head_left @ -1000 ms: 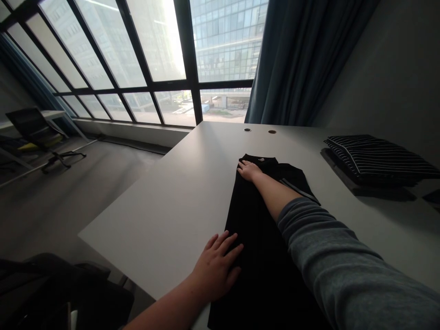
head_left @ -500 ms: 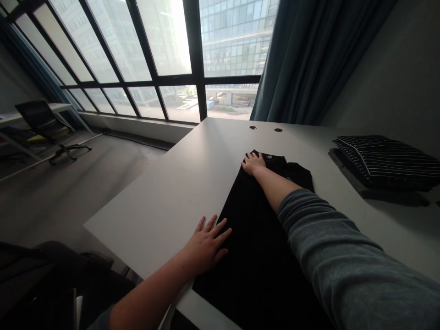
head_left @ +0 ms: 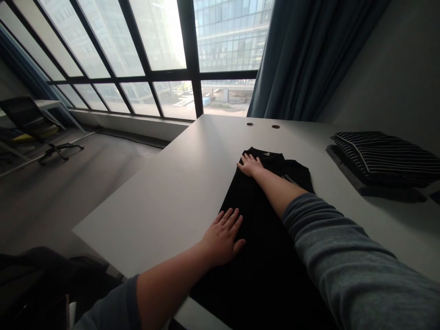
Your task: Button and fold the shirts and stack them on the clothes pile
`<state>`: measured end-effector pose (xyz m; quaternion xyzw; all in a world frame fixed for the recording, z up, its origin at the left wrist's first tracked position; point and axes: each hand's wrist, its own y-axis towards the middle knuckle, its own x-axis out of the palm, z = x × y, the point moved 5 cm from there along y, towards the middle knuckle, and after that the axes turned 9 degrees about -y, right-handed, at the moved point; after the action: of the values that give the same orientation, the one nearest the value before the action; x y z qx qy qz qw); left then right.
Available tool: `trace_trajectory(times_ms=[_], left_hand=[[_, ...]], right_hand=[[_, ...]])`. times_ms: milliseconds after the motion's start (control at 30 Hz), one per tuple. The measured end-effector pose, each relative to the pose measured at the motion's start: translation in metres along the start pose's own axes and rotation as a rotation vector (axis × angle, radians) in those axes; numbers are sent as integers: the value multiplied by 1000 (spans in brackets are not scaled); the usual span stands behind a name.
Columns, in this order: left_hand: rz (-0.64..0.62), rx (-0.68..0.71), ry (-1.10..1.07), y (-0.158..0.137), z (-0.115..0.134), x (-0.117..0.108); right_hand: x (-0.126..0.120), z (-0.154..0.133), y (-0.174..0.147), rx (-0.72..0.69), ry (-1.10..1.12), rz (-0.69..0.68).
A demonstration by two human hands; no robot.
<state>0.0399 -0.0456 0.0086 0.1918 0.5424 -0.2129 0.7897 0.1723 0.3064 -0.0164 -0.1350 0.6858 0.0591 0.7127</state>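
Note:
A black garment (head_left: 264, 256), with a small pale label near its far edge, lies folded lengthwise on the white table (head_left: 192, 169). Its near end runs out of the bottom of the view, and I cannot tell what kind of garment it is. My left hand (head_left: 223, 236) rests open and flat on its left edge, fingers stretched forward. Farther off, my right hand (head_left: 250, 165) lies open on the far left corner, fingers spread. My right forearm crosses over the cloth and hides part of its right side.
Folded black cloth with white stripes (head_left: 388, 156) is piled on the table at the right. Two round cable holes (head_left: 275, 127) pierce the far edge. Blue curtains (head_left: 302, 59) hang behind. An office chair (head_left: 34, 123) stands at far left, and dark items (head_left: 51, 279) sit at lower left.
My left hand has slid forward and to the right, farther onto the black garment. My right hand stays on the far corner. The view has shifted slightly.

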Motion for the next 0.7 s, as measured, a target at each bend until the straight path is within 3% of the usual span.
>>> trace_trajectory(times_ms=[167, 333, 400, 500, 600, 700], left_hand=[[-12, -19, -22, -6, 3, -1], [-8, 2, -38, -13, 9, -1], [-7, 0, -41, -15, 9, -1], [-5, -4, -46, -15, 8, -1], [-11, -4, -55, -15, 6, -2], [-17, 2, -56, -14, 5, -3]], right_hand=[[3, 10, 27, 32, -4, 9], [0, 8, 27, 49, -15, 6], [-6, 3, 19, 49, -31, 53], [-21, -1, 1, 21, -60, 226], [-35, 20, -23, 20, -43, 377], [-38, 69, -48, 10, -36, 401]])
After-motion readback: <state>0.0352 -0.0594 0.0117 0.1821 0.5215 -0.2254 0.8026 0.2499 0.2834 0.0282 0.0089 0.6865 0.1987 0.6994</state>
